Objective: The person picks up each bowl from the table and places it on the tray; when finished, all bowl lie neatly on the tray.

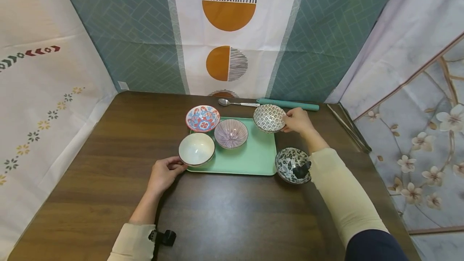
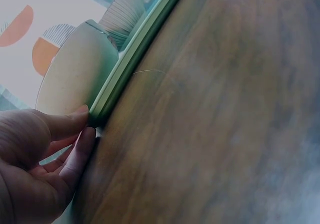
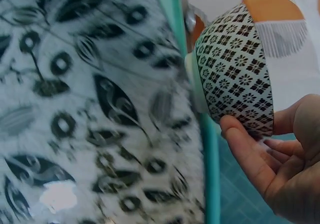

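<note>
My left hand [image 1: 164,174] pinches the near-left corner of the mint-green tray [image 1: 253,164], thumb above the rim and fingers below in the left wrist view. Right beside that thumb stands a plain white bowl [image 1: 197,149] with a dark rim. At the tray's far-right corner, my right hand [image 1: 298,121] holds a bowl with a small dark lattice pattern [image 3: 235,73] by its side, thumb and fingers on opposite faces of its wall. A purple-striped bowl [image 1: 230,133] sits on the tray between them. A red-and-blue bowl [image 1: 202,118] stands at the far-left corner.
A black-and-white leaf-patterned bowl [image 1: 290,160] is at the tray's near-right corner, under my right forearm. Behind the tray lie a spoon [image 1: 239,103] and a teal stick-like object [image 1: 290,104]. Long thin sticks [image 1: 348,128] lie at the table's right edge.
</note>
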`<action>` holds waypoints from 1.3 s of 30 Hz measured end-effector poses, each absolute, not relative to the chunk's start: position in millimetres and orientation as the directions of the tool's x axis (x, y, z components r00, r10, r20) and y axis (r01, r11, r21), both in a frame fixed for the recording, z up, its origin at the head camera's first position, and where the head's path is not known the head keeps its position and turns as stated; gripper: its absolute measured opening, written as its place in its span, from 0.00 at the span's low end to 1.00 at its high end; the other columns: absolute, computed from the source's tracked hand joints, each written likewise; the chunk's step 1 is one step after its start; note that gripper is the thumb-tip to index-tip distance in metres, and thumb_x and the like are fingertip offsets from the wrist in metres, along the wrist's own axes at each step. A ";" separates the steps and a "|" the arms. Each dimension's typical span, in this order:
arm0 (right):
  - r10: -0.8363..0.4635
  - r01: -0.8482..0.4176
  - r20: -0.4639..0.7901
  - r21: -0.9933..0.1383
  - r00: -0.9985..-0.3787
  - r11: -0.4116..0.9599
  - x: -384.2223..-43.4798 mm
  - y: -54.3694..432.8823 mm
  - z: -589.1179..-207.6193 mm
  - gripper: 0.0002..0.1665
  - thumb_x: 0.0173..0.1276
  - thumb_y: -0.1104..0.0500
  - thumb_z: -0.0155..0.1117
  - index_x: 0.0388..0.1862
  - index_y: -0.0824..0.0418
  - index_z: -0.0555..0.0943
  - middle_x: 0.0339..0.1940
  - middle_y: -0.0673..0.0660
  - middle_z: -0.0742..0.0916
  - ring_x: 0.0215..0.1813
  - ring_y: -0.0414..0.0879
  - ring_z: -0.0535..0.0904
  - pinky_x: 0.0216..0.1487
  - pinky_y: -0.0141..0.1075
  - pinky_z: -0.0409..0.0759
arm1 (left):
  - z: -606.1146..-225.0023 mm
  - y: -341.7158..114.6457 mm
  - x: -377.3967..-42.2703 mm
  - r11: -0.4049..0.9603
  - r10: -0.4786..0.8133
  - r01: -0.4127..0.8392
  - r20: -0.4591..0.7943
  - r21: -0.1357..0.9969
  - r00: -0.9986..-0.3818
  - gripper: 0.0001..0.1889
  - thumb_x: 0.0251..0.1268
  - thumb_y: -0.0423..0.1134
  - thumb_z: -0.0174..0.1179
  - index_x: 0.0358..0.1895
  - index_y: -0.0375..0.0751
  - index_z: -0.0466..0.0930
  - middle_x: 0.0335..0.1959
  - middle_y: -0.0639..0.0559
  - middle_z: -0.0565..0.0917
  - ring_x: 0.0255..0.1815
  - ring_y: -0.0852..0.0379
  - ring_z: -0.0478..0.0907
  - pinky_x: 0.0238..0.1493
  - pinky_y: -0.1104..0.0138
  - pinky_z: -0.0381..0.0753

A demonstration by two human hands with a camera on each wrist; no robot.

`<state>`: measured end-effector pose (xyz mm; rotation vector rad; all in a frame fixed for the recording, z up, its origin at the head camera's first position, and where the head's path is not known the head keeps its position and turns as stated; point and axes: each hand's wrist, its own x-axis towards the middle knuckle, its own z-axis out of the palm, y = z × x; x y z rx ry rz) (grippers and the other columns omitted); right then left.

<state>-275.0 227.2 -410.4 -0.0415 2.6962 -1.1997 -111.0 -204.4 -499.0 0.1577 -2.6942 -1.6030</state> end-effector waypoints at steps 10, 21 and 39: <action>-0.113 0.177 -0.319 -0.749 -0.941 0.639 -275.5 214.2 -422.3 0.19 0.81 0.65 0.48 0.54 0.82 0.77 0.47 0.76 0.84 0.36 0.51 0.89 0.44 0.41 0.86 | -496.3 -200.5 -111.2 0.464 -0.081 -0.083 -0.051 0.882 -0.995 0.14 0.63 0.31 0.70 0.50 0.28 0.85 0.38 0.41 0.89 0.38 0.53 0.87 0.33 0.74 0.79; -0.226 0.110 -0.306 -0.784 -0.925 0.611 -263.2 234.7 -398.7 0.28 0.84 0.56 0.48 0.72 0.74 0.65 0.60 0.75 0.79 0.61 0.65 0.79 0.57 0.48 0.81 | -495.2 -201.3 -112.6 0.458 -0.089 -0.085 -0.050 0.885 -0.995 0.15 0.63 0.31 0.71 0.51 0.27 0.85 0.39 0.40 0.89 0.39 0.53 0.87 0.34 0.74 0.79; -0.406 -0.230 -0.162 -0.613 -0.899 0.756 -217.8 281.1 -421.8 0.29 0.78 0.48 0.60 0.65 0.71 0.76 0.53 0.66 0.86 0.54 0.61 0.82 0.54 0.55 0.79 | -494.8 -201.4 -109.7 0.467 -0.095 -0.100 -0.063 0.879 -0.993 0.16 0.64 0.33 0.70 0.51 0.28 0.85 0.40 0.40 0.88 0.41 0.50 0.87 0.34 0.74 0.79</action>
